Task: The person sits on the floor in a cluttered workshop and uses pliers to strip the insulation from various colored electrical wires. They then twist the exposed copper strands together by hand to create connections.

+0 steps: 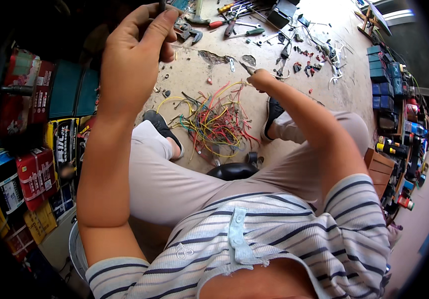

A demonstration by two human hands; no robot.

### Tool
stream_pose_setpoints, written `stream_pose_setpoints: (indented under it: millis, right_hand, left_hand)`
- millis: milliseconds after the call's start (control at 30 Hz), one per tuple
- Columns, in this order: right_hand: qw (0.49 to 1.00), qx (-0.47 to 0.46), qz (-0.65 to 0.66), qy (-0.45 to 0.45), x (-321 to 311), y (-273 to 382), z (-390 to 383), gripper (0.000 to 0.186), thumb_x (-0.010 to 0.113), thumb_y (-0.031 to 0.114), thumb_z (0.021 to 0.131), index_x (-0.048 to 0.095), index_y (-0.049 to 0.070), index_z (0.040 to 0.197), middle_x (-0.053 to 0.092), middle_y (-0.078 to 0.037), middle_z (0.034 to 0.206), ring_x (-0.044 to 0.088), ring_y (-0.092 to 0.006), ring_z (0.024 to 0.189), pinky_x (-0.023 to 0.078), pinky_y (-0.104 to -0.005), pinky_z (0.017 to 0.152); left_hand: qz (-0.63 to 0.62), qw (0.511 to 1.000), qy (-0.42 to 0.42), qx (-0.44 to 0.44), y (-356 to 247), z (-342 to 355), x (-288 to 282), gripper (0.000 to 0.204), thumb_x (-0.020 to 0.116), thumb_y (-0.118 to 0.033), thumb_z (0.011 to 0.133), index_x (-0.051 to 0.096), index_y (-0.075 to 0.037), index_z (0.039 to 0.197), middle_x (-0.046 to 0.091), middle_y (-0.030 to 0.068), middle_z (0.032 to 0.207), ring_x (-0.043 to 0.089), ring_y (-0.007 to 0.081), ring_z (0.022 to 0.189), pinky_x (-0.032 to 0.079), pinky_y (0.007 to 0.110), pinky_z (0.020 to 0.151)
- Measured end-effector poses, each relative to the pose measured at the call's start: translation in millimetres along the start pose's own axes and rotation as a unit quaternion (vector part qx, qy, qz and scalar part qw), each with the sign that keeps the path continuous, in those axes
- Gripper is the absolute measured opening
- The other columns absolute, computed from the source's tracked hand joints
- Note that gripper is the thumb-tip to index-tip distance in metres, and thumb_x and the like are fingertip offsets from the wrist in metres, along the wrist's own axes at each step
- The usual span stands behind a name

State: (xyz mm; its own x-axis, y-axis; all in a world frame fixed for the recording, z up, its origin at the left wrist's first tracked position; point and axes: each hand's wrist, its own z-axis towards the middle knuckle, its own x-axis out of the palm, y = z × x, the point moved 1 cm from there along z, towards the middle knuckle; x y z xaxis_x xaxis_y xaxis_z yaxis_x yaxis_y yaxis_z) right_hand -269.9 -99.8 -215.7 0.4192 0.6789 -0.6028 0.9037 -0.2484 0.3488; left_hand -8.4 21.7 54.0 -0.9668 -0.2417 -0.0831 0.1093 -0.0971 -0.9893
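My left hand is raised at the upper left. Its thumb and fingers pinch a dark, narrow piece that runs off the top edge, so its kind does not show. Lower and further right, my right hand is closed around a slim pointed tool, perhaps pliers, its tip aimed up and left over the floor. Between my shoes lies a tangle of red, yellow and green wires. An adjustable wrench rests on the floor beyond my left hand.
A hammer, a green-handled screwdriver and a black box lie at the far side. Small black and red parts are scattered to the right. Stacked boxes line the left; shelves of goods stand right.
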Motion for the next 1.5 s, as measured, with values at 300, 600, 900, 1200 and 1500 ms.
stream_pose_setpoints:
  millis: [300, 600, 900, 1200, 1500]
  right_hand:
    - [0.983, -0.088, -0.006, -0.164, 71, 28, 76, 0.027, 0.050, 0.019, 0.081, 0.063, -0.002, 0.093, 0.063, -0.026, 0.093, 0.061, -0.0405, 0.092, 0.047, -0.0466, 0.082]
    - [0.966, -0.035, -0.136, -0.218, 66, 54, 156, 0.036, 0.040, 0.034, 0.097, 0.060, 0.006, 0.106, 0.059, -0.018, 0.110, 0.059, -0.0357, 0.101, 0.049, -0.0462, 0.083]
    - [0.955, -0.249, -0.047, -0.152, 112, 52, 123, 0.028, 0.065, 0.021, 0.075, 0.058, 0.007, 0.098, 0.061, -0.018, 0.098, 0.059, -0.0365, 0.090, 0.048, -0.0456, 0.077]
    - [0.953, -0.247, -0.169, -0.051, 153, 58, 94, 0.027, 0.054, 0.029, 0.088, 0.055, 0.006, 0.102, 0.051, -0.022, 0.107, 0.059, -0.0405, 0.090, 0.051, -0.0465, 0.077]
    - [0.933, -0.018, -0.070, -0.353, 5, -52, 116, 0.032, 0.063, 0.025, 0.080, 0.057, 0.010, 0.107, 0.050, -0.021, 0.114, 0.056, -0.0375, 0.102, 0.047, -0.0452, 0.085]
  left_hand:
    - [-0.006, 0.998, -0.029, -0.052, -10, 15, -28, 0.024, 0.052, -0.018, 0.096, 0.061, -0.002, 0.110, 0.049, -0.0026, 0.071, 0.041, 0.0024, 0.056, 0.030, 0.016, 0.049]
    - [0.058, 0.990, -0.070, -0.110, 3, 9, -57, 0.031, 0.047, -0.024, 0.098, 0.055, 0.002, 0.114, 0.046, -0.0008, 0.068, 0.037, 0.0034, 0.054, 0.030, 0.018, 0.049]
    - [0.054, 0.989, -0.092, -0.103, 10, 2, -63, 0.034, 0.046, -0.027, 0.098, 0.050, 0.001, 0.118, 0.045, -0.0007, 0.071, 0.041, 0.0047, 0.059, 0.033, 0.018, 0.054]
    - [0.051, 0.993, -0.064, -0.088, 5, 3, -53, 0.035, 0.043, -0.024, 0.099, 0.050, 0.001, 0.122, 0.047, -0.0008, 0.075, 0.042, 0.0048, 0.060, 0.036, 0.019, 0.055]
    - [0.065, 0.993, -0.018, -0.101, 2, 5, -76, 0.033, 0.042, -0.018, 0.100, 0.051, 0.001, 0.124, 0.048, 0.0003, 0.079, 0.042, 0.0052, 0.062, 0.035, 0.019, 0.057]
